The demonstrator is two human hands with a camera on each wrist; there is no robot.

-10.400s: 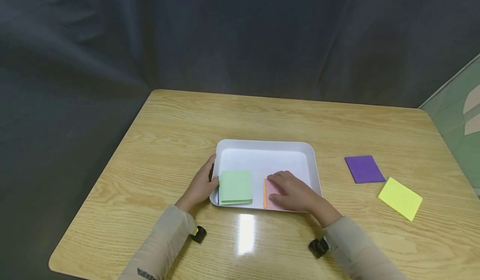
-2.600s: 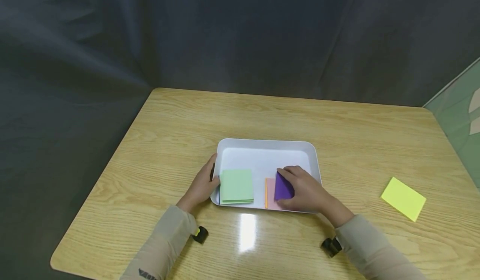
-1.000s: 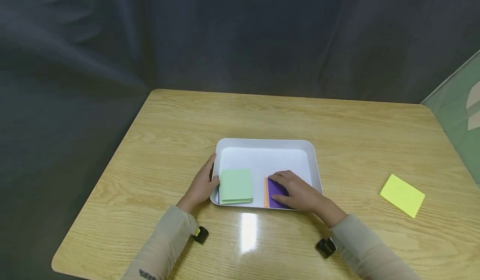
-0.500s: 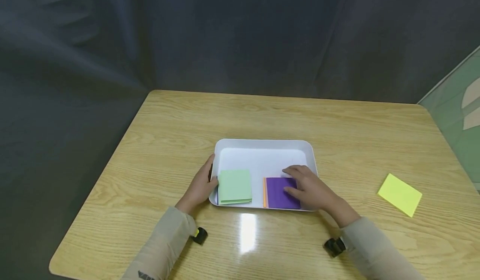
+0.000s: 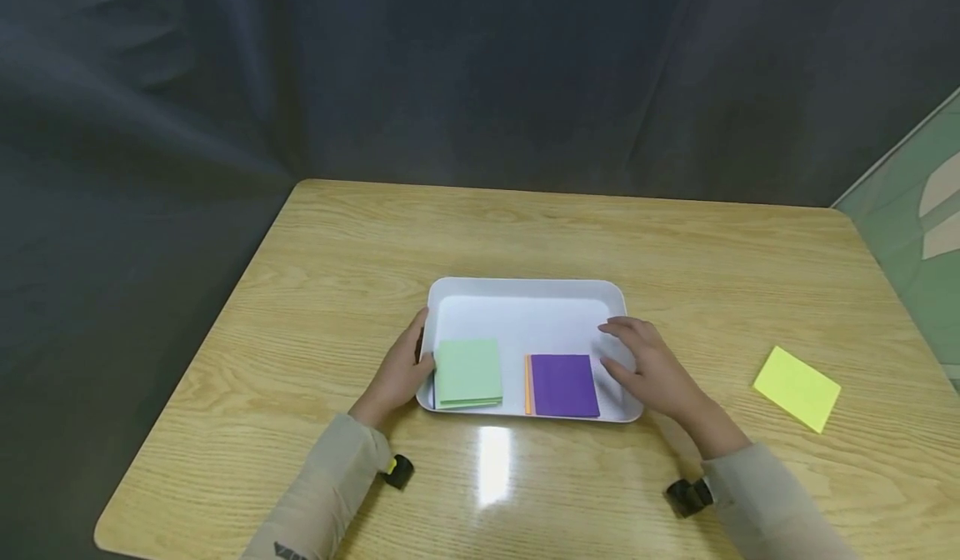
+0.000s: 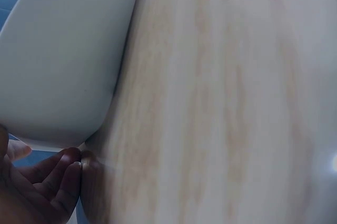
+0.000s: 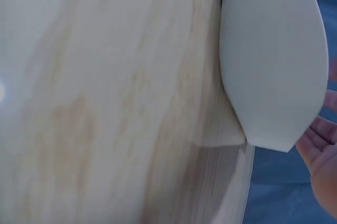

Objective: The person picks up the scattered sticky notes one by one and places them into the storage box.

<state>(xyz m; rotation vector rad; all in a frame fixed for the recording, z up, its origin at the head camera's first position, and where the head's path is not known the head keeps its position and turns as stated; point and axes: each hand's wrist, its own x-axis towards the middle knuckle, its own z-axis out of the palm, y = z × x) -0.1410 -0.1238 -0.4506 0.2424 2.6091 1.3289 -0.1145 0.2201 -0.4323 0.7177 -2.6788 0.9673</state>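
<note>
A white tray [image 5: 525, 314] stands on the wooden table. My left hand [image 5: 397, 377] holds its left side, thumb at the rim and fingers along the outside; the left wrist view shows curled fingers [image 6: 66, 182] by the tray's corner. Inside, a stack of light green paper squares [image 5: 468, 372] lies at the left, a dark edge showing beneath. To the right lies a purple paper square [image 5: 565, 385], an orange strip [image 5: 528, 385] peeking out at its left. My right hand [image 5: 648, 368] hovers over the tray's right rim, fingers apart, holding nothing.
A yellow paper piece [image 5: 797, 389] lies at an angle on the table [image 5: 360, 243], right of the tray. Dark cloth [image 5: 487, 77] hangs behind the table's back edge. A green panel [image 5: 922, 277] borders the right side.
The purple square came from the table at right onto the pink one in the tray. My right hand has let go of it and drawn back rightward. The left hand stayed.
</note>
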